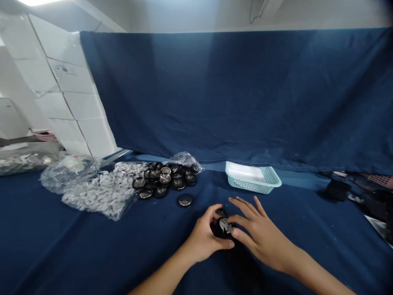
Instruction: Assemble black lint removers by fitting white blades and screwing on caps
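My left hand (205, 237) curls its thumb and fingers around a round black cap (218, 230) just above the blue cloth. Another dark round piece (220, 212) shows by its fingertips, partly hidden. A small grey plastic piece (225, 225) lies at the cap's open face. My right hand (256, 229) has its thumb and index finger closed on that grey piece, while its other fingers stretch out. One loose black cap (185, 200) rests on the cloth ahead of the left hand. Behind it is a heap of similar black caps (165, 178) with silvery markings.
A clear bag of small grey plastic pieces (104, 190) lies left of the heap. At the back stands a light-blue basket (250, 185) with something white inside. A blue curtain (230, 98) hangs behind, beside stacked white boxes (86, 104). Dark items (337, 190) sit far right.
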The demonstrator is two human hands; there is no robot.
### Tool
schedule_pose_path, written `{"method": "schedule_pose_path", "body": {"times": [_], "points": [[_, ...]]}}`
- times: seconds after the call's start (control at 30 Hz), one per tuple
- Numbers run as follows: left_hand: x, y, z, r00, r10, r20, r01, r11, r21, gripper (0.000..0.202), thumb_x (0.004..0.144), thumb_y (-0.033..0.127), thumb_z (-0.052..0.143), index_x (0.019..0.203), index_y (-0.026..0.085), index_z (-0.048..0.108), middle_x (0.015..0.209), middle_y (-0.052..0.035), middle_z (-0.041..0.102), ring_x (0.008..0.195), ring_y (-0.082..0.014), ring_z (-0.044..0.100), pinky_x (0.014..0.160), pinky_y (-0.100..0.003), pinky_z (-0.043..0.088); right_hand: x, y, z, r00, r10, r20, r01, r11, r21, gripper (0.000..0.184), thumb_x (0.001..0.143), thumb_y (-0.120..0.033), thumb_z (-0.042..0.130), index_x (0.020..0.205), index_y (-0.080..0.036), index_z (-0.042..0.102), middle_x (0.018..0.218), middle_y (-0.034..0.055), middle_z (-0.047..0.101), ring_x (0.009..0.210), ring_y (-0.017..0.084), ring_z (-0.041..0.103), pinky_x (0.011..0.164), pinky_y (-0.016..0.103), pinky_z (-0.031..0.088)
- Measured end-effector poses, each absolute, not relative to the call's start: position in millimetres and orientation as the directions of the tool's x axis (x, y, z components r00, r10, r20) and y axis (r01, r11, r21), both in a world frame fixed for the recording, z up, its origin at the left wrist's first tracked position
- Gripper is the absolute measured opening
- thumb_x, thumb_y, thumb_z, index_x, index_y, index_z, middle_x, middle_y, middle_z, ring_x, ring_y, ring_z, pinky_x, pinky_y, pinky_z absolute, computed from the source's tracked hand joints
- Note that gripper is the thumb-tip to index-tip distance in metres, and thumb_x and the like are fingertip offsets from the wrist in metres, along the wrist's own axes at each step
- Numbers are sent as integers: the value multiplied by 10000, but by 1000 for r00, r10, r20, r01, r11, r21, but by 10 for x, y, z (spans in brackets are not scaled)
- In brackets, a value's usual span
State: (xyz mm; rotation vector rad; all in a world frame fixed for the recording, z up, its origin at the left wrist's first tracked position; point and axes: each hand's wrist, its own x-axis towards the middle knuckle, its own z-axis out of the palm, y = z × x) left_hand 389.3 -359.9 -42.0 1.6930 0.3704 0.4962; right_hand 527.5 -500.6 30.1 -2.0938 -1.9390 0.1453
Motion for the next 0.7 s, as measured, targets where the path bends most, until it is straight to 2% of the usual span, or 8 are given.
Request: {"method": "schedule_pose_path", "body": {"times": [0.2,0.33,0.57,0.7], "points": [[3900,-3595,-448,856,501,130,-52,-166,985,918,511,166,889,1319,256,463,1054,-47,615,984,-236,595,920,-389,447,5282,-5032,370,83,994,69,910,-47,-412,444,989,-527,284,1088,-294,649,1510,40,394,1443,261,241,1149,635,64],[3897,-3581,-474,861,488,142,-60,-180,982,925,521,165,890,1331,262,456,1076,-53,618,1009,-243,593,934,-396,446,5291,-5030,393,28,998,48,897,-4,-442,429,993,-513,293,1193,-334,628,1503,32,406,1447,260,228,1149,633,67],[3862,-3578,-421,897,422,130,-51,-193,980,956,559,183,878,1378,263,392,1143,-74,601,1067,-256,592,976,-418,439,5300,-4993,271,24,993,112,965,7,-264,452,958,-556,376,1349,-373,512,1519,46,381,1431,310,257,1134,663,43],[3830,-3596,-366,929,357,93,-23,-195,981,998,548,218,889,1400,270,372,1207,-101,587,1112,-283,580,986,-441,435,5306,-5012,208,35,987,155,978,-2,-208,397,952,-539,412,1253,-363,603,1489,34,427,1423,321,275,1135,668,43]]}}
